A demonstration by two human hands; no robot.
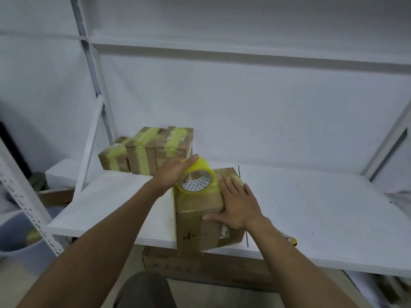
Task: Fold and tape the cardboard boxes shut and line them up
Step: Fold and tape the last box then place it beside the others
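Fingers (190, 160) of left hand (172, 174) wrap tape roll (203, 166); right hand (238, 205) flat on box (193, 230).

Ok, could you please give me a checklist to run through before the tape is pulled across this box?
1. Flaps held down: the right hand lies flat on the box top. Ok.
2. Grip on the tape roll: the left hand holds it against the box. Ok.
3. Box fully supported: its near corner overhangs the shelf edge. Not ok.
4. Tape lying smooth: too blurred. Cannot tell.
5. Finished row: three taped boxes stand side by side at the back. Ok.
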